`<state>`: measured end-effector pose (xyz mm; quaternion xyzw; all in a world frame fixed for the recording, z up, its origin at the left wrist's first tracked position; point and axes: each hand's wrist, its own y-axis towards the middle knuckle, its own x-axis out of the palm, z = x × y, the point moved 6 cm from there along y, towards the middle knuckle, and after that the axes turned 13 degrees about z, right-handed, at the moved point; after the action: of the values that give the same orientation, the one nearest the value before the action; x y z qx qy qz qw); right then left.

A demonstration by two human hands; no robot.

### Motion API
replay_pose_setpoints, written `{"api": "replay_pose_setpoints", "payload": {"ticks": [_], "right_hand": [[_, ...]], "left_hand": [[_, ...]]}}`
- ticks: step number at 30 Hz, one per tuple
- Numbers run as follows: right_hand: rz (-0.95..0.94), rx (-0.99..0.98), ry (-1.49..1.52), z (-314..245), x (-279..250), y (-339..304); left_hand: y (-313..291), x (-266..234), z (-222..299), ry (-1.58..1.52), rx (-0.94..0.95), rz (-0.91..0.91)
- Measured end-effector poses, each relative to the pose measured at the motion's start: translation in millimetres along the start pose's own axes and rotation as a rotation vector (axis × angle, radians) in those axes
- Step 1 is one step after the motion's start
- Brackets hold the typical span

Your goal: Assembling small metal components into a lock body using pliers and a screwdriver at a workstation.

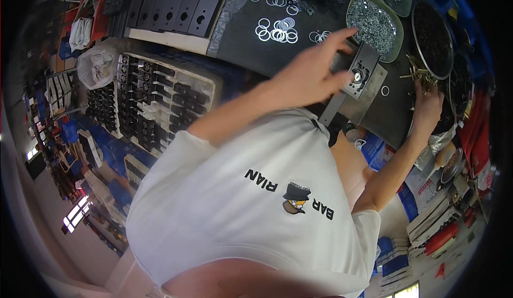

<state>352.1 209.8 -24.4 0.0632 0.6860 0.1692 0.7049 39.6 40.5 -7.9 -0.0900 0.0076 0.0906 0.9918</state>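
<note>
The left hand (314,72) has a wide grip, thumb and forefinger spread well apart; the thumb tip lies at the lower left edge of the dark rectangular plate (368,57), right of upper centre in the frame. Whether the thumb presses on it or merely hovers is hard to tell. At the upper right, the right hand (428,110) has its fingertips among the thin brass-coloured parts (422,77); I cannot tell whether its grip has closed on one.

The plate lies slanted over a grey metal slab (376,88), a bright ring (357,77) showing in its lower opening. To work well here, the left thumb should bear on the plate's edge, clear of that opening, so the ring is not nudged. The right fingers would do best to tease out a single brass part, as the bunch looks tangled and could drag others along.

Farther out, a loose washer (385,91) sits on the tabletop (396,101) between plate and right hand, easily swept by a low wrist; a slightly raised path would spare it
</note>
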Motion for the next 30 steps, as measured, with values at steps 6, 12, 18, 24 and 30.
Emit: {"api": "replay_pose_setpoints", "payload": {"ticks": [6, 12, 18, 24, 30], "right_hand": [[0.059, 0.024, 0.198, 4.0, -7.7, -2.5], [0.216, 0.288, 0.424, -3.1, -55.9, -29.3], [-0.038, 0.274, 0.543, -32.1, -60.5, -86.8], [-0.310, 0.175, 0.508, -32.7, -46.3, -108.3], [-0.212, 0.276, 1.055, -56.2, -75.3, -75.9]], "left_hand": [[47.3, -96.5, -3.9, 0.713, 0.373, 0.460], [72.6, -147.2, -2.2, 1.085, 0.434, 0.748], [83.5, -152.2, 6.8, 0.979, 0.107, 0.659], [94.1, -159.5, -8.1, 0.975, 0.241, 0.594], [79.2, -129.3, 21.9, 0.659, 0.355, 0.605]]}}
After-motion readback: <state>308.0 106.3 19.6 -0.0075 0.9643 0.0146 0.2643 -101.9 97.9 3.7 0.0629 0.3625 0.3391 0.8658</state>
